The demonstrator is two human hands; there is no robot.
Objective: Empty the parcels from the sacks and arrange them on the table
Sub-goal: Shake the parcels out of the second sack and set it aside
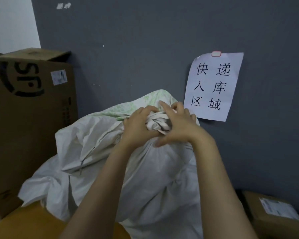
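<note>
Sack (pixel 102 169) | hands: left hand (pixel 138 126), right hand (pixel 178 125) curled round its knot (pixel 158 124) | orange surface (pixel 33 221), grey wall (pixel 145 40), paper sign (pixel 212 87), cardboard box (pixel 29 118)

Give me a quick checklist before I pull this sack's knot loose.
1. Grip on the knot: ok, left hand and right hand both hold it.
2. Knot loosened: not ok, it looks tightly tied.
3. Sack supported: ok, it stands against the wall, beside the big box.
4. Space on the table for parcels: cannot tell, the table is not clearly in view.
5. Small box out of the way: ok, it lies apart from the sack, low on the right.
</note>
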